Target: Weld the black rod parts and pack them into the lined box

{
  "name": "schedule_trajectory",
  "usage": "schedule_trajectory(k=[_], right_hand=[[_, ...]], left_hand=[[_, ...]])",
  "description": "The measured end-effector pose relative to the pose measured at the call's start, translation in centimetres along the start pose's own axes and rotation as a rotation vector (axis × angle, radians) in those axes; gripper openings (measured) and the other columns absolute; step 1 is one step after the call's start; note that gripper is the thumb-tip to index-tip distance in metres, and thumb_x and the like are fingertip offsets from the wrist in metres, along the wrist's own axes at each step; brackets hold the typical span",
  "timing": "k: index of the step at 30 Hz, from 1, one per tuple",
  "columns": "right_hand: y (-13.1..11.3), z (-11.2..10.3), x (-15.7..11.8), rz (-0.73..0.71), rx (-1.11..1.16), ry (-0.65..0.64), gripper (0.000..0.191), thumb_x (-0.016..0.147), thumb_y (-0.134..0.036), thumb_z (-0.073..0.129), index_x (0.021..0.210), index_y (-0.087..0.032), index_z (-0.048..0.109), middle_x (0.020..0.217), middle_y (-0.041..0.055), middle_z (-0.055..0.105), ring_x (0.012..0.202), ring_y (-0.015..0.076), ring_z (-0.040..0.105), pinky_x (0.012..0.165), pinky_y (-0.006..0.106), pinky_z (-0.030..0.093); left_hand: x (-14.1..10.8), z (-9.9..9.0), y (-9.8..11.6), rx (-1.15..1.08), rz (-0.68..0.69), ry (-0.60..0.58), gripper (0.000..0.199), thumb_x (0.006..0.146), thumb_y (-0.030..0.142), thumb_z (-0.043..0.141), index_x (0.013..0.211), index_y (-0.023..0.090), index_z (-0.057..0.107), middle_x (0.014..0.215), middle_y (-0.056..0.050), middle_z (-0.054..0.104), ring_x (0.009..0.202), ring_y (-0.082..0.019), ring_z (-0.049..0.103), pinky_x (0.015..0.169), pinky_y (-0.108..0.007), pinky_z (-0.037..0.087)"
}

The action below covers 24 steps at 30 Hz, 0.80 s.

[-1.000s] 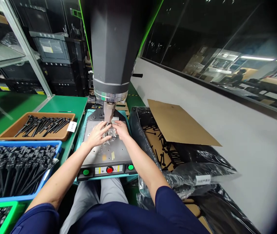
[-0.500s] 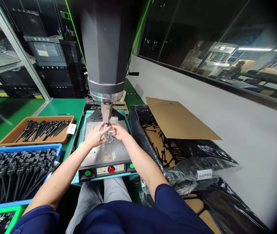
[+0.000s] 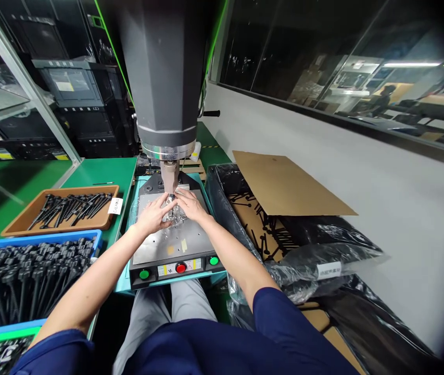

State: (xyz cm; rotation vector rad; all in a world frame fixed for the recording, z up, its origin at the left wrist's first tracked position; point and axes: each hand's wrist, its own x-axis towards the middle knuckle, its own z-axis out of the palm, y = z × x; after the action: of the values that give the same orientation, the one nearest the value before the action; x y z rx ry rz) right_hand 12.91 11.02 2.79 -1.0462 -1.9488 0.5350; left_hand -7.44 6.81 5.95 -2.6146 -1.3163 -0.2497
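Note:
Both hands are at the small clear fixture [image 3: 175, 216] on the metal plate [image 3: 159, 250], under the pale tip [image 3: 169, 177] of a large dark press head [image 3: 163, 67]. My left hand [image 3: 154, 213] lies at the fixture's left side with its fingers spread. On the right side, my right hand [image 3: 191, 206] has its fingers stretched out toward the tip's lower end. A small dark part [image 3: 171, 198] shows between the fingertips, directly below the tip. Whether the fingers press on it is too small to tell.
Green buttons [image 3: 144, 274] and a red button [image 3: 181, 267] line the machine's front. Left are a brown tray [image 3: 18, 225] and a blue bin [image 3: 99, 238] of black parts. Right stand a plastic-lined box [image 3: 222, 208] and a cardboard sheet [image 3: 292, 185].
My right hand has gone from bent, gathered fingers to stretched ones, set slightly farther forward. My left hand has stayed nearly in place. The view has shifted a little.

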Motion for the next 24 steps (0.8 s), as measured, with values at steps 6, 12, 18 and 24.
schedule_trajectory(k=[6,12,18,24], right_hand=[[0.5,0.9,-0.5,0.003,-0.069,0.019,0.040,0.099,-0.034,0.043,0.137,-0.033,0.054,0.139,0.0027,0.056,0.130,0.0246,0.046,0.110,0.044,0.033],[1.0,1.6,-0.6,0.021,-0.072,0.006,0.043,0.099,-0.033,0.040,0.141,-0.033,0.050,0.126,0.0033,0.065,0.121,0.0250,0.052,0.108,0.041,0.036],[1.6,2.3,-0.6,0.040,0.060,0.054,0.042,0.097,-0.034,0.045,0.138,-0.032,0.054,0.118,0.0057,0.068,0.115,0.0265,0.056,0.109,0.042,0.034],[1.5,2.5,-0.6,0.033,0.131,0.062,0.042,0.096,-0.032,0.045,0.138,-0.031,0.054,0.123,0.0039,0.067,0.117,0.0238,0.057,0.109,0.039,0.038]], left_hand=[[-0.7,1.4,-0.8,-0.122,0.095,0.078,0.097,0.077,0.035,0.071,0.155,0.023,0.015,0.162,-0.022,0.006,0.147,-0.039,0.019,0.107,-0.055,0.037],[-0.7,1.8,-1.0,-0.154,0.087,0.146,0.085,0.085,0.035,0.059,0.155,0.019,0.014,0.160,-0.021,0.017,0.146,-0.034,0.024,0.108,-0.053,0.036],[-0.5,2.8,-0.8,-0.222,0.070,0.230,0.081,0.084,0.035,0.059,0.153,0.019,0.021,0.161,-0.018,0.019,0.144,-0.033,0.031,0.107,-0.048,0.041],[-0.5,2.8,-1.5,-0.177,0.068,0.142,0.080,0.085,0.036,0.056,0.154,0.019,0.020,0.161,-0.019,0.018,0.146,-0.034,0.026,0.109,-0.053,0.036]])
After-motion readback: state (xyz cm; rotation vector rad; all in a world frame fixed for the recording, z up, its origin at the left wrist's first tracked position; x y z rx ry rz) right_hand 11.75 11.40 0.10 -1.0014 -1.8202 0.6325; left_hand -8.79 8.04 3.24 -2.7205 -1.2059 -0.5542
